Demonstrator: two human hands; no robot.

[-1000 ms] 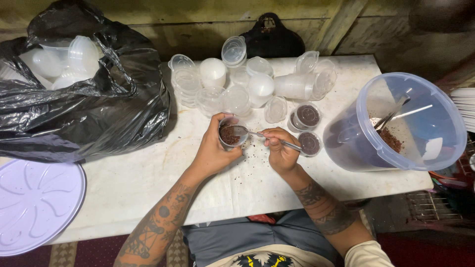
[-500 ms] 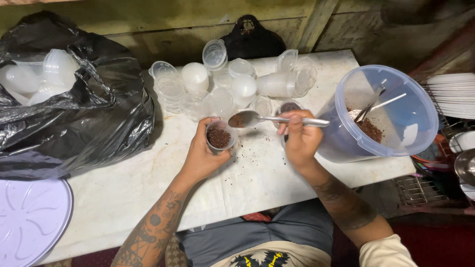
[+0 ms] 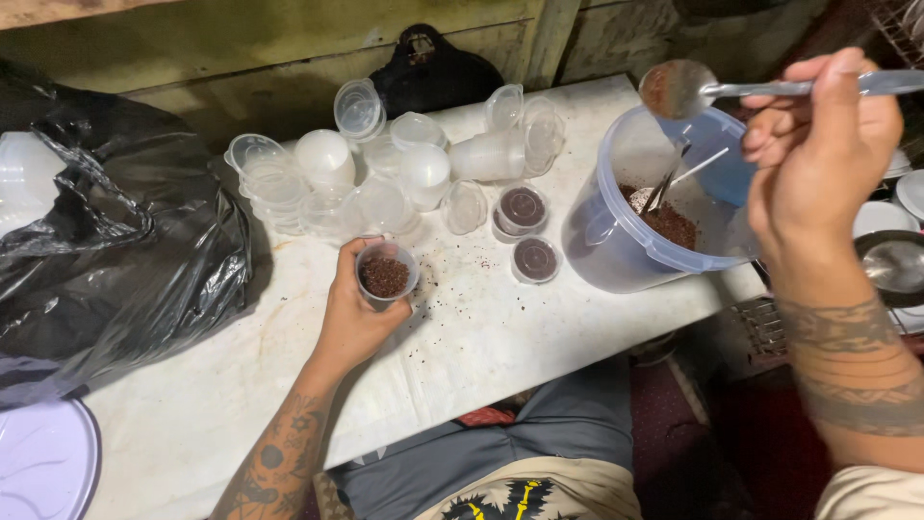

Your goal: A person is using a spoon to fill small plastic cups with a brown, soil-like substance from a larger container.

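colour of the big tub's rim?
Blue rim on the clear tub, by the right hand. Head view.

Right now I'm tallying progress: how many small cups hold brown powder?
3: one open cup in the left hand, two lidded cups beside the big tub. Others could hide among the empties.

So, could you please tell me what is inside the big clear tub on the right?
The big clear tub holds a low heap of dark brown granules and a metal utensil leaning in it. The tub's bottom beneath the heap is covered.
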